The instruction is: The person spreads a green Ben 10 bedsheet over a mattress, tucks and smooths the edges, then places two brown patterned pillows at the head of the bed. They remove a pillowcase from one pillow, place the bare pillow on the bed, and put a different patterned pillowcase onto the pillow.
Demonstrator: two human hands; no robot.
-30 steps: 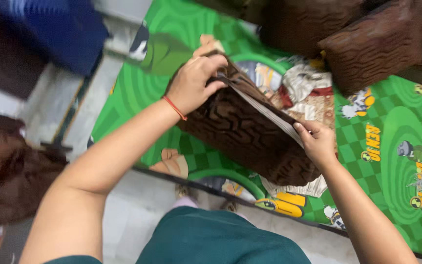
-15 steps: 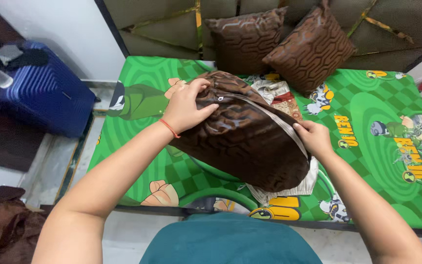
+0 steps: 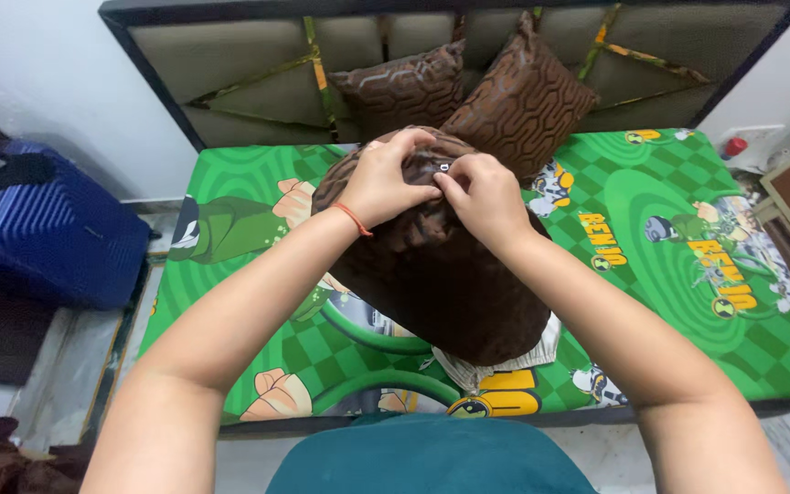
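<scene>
hands: left hand [image 3: 386, 183], right hand [image 3: 479, 194] both pinching one brown cushion [image 3: 432, 265] | two brown pillows [image 3: 514, 105] behind

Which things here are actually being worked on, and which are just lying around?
In hand:
left hand and right hand, both pinching the top edge of the brown cushion

Lying about:
two brown cushions against the headboard
blue suitcase
folded cloth under the held cushion
green bedsheet

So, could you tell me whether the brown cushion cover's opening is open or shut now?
Cannot tell: both hands, left and right, pinch the brown cushion at its top end, covering the opening.
</scene>
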